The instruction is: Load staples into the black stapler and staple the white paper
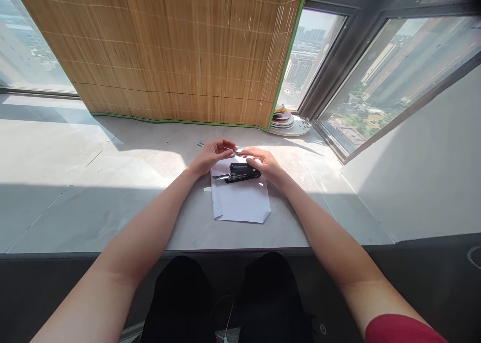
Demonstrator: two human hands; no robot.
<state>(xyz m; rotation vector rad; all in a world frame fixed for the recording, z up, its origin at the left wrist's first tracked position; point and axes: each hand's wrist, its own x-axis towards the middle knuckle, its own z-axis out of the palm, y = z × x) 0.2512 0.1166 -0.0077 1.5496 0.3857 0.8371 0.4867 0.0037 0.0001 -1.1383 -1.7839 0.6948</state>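
Above the far part of a white sheet of paper (242, 202), my left hand (215, 156) and my right hand (263, 161) meet at their fingertips. Between them is a small greyish piece (236, 153), too small to name, pinched by the left fingers and touched by the right ones. Just below the hands a black stapler (243, 172) lies on the paper, its top part raised and a metal strip sticking out to the left. The paper's lower corners are folded or curled. Behind my left hand lies a small thin grey strip (200, 144).
The pale tiled sill (128, 217) ends in a front edge above my knees. A bamboo blind (169, 52) hangs at its back. Stacked plates (285, 124) stand in the back right corner by the windows. A white wall (424, 167) bounds the right side.
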